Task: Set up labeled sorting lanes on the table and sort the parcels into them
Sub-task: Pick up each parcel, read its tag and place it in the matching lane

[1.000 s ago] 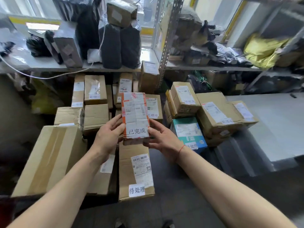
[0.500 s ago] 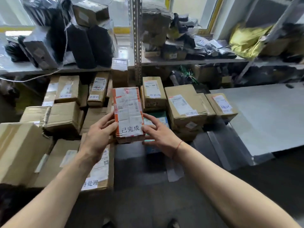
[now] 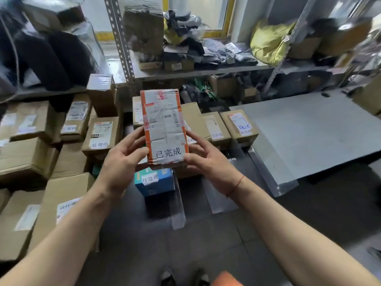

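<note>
Change since the earlier frames: the orange-edged parcel (image 3: 165, 129) has shifted rightward across the stacks; a second ago it was held above the tan cartons on the left, now it is over a blue box (image 3: 154, 183) and level with the cartons that border the grey desk (image 3: 309, 133).

Item, one: orange-edged parcel, upright, face toward the camera, covered by a white shipping label and a strip reading 已完成. Held in the air, clear of every stack.

Hands, two. Left hand (image 3: 121, 162): half closed, thumb on the parcel's front edge low down, fingers wrapped behind its left side. Right hand (image 3: 208, 162): half closed, thumb against the lower right corner, fingers curled behind the right side.

Blue box, one: strip reading 待处理, directly under the held parcel.

Carton marked 处理中 (image 3: 101, 134), one: left of the held parcel, among the tan cartons.

Cartons beside the desk, two plainly seen: one marked 已完成 (image 3: 216, 129), one with handwriting on its label (image 3: 240, 125).

Metal shelf (image 3: 195, 72), one: behind, loaded with dark bags and wrapped bundles.
</note>
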Demonstrator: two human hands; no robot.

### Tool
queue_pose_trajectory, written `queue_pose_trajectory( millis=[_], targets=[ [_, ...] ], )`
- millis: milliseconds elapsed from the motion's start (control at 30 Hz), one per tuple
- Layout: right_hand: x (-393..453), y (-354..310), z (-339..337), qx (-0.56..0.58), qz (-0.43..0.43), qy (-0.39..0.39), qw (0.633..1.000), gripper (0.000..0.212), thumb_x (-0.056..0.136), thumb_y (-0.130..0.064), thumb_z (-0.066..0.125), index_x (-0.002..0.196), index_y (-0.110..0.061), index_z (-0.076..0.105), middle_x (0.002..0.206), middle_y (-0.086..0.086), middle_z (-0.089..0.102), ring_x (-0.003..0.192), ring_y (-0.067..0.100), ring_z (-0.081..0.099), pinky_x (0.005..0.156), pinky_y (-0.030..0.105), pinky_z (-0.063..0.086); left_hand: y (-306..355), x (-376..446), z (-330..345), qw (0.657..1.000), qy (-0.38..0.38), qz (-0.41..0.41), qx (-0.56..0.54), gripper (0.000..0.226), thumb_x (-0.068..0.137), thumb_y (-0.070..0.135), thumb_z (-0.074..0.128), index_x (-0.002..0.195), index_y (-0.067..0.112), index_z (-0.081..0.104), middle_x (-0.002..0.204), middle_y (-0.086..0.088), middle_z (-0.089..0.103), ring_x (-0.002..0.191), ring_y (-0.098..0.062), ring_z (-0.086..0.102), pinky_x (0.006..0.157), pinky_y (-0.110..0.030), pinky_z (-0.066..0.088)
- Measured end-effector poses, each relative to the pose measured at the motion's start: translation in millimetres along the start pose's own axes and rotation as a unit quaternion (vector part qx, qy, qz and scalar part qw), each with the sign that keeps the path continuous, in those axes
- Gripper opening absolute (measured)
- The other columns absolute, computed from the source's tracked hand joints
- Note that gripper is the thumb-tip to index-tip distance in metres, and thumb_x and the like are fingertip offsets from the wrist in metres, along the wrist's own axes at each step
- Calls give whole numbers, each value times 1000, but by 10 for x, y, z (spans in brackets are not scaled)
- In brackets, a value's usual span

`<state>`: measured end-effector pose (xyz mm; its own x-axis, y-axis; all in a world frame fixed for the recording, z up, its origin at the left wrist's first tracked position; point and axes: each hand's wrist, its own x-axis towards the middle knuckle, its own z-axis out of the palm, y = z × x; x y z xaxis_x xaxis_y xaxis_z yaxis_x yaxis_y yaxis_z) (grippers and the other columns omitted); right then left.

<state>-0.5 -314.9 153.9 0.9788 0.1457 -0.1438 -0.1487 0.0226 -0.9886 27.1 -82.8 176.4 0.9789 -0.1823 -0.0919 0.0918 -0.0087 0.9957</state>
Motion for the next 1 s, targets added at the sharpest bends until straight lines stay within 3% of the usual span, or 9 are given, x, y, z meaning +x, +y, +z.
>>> queue_pose_trajectory(
  millis=[67,133,233,433,633,767,833,1000],
  targets=[
    [-55,-46,-211,-5,-7,8,1000,69,100,-14,70,157,-42,42,135,-1,71,125,18,68,101,41,57,70,78,209,1000,-21,9,-2,54,107,0,51,148,34,55,133,7,73,123,-16,70,90,-35,64],
    [-94,-111,-464,-14,-15,19,1000,71,98,-18,72,156,-45,42,139,-1,69,131,19,64,109,48,53,169,136,446,999,-35,20,-4,53,107,-1,51,149,32,55,129,11,74,120,-11,71,85,-29,64],
    [-83,-196,-892,-16,-21,24,999,73,95,-26,78,155,-48,43,145,-3,65,134,18,61,112,54,51,289,306,830,998,-63,29,2,50,108,3,53,148,33,55,129,13,74,116,-8,72,78,-24,62],
    [122,-300,-1881,6,-28,26,999,84,82,-40,81,156,-40,43,145,0,66,138,24,59,112,57,50,403,899,1695,994,-79,40,69,49,109,7,53,151,32,52,133,14,72,116,-1,70,78,-15,59],
    [618,-222,-2682,5,26,9,1000,73,88,-27,82,152,-36,49,132,-4,73,130,21,65,111,57,51,179,1575,2337,992,-34,-44,110,51,107,15,61,152,37,52,128,5,75,113,-15,74,88,-46,65],
    [1031,-8,-2967,11,84,-12,996,64,96,-14,75,152,-35,51,130,-1,75,128,24,67,109,60,51,85,1963,2566,980,-12,-97,173,38,104,14,67,138,28,63,111,4,80,95,-10,79,72,-33,66],
    [1248,109,-3048,20,118,-25,993,64,98,-8,71,153,-35,50,128,2,76,125,23,69,109,58,52,3,2236,2627,967,-3,-140,214,24,103,17,69,126,22,68,108,4,80,90,-12,80,70,-36,68],
    [1706,335,-3103,-2,180,-39,983,57,96,-3,72,140,-36,57,119,1,79,114,21,75,103,54,57,-44,2762,2763,944,1,-324,61,29,109,18,46,135,21,56,113,-7,79,103,-27,77,97,-48,59]
  ],
)
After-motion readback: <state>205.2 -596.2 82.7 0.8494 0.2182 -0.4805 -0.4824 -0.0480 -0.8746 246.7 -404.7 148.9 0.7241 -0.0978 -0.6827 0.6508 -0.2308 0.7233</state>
